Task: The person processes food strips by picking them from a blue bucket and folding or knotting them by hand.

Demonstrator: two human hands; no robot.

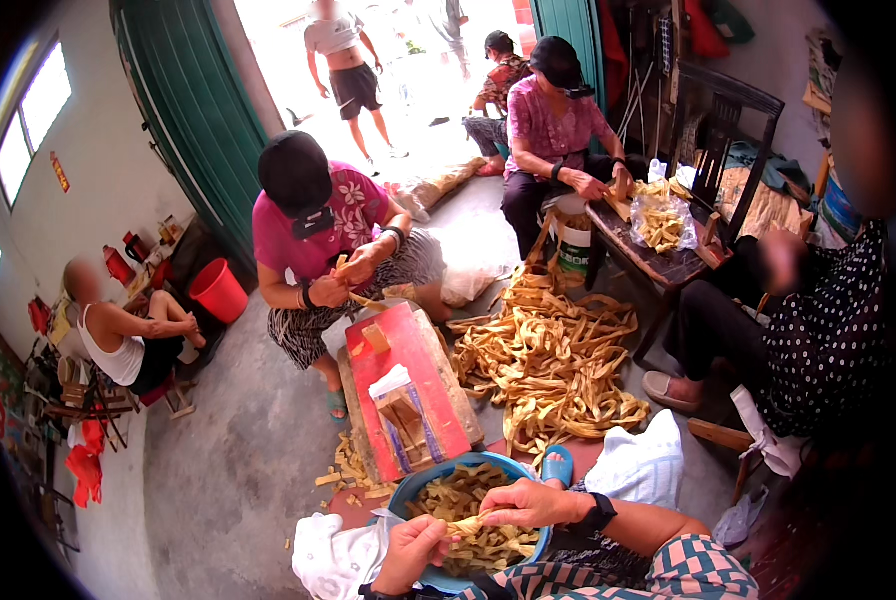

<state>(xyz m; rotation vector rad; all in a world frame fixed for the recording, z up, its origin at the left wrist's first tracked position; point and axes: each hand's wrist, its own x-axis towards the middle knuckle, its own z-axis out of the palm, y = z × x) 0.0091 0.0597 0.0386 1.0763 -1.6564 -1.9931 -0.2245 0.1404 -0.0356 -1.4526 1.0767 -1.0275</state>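
My left hand and my right hand pinch a short yellowish dried plant strip, twisted or knotted, between their fingertips. Both hands hover over a blue plastic basin. In the basin lies a heap of similar small folded or knotted pieces. Just beyond the basin is a red board on a low wooden bench, bearing a wooden block holder and a small wooden block. To the right of the board spreads a large pile of long dried strips on the floor.
Opposite, a person in a pink top handles a strip. Another person works at a wooden table with a plastic bag of pieces. A person in dotted clothing sits at right. Cut bits litter the floor beside the bench.
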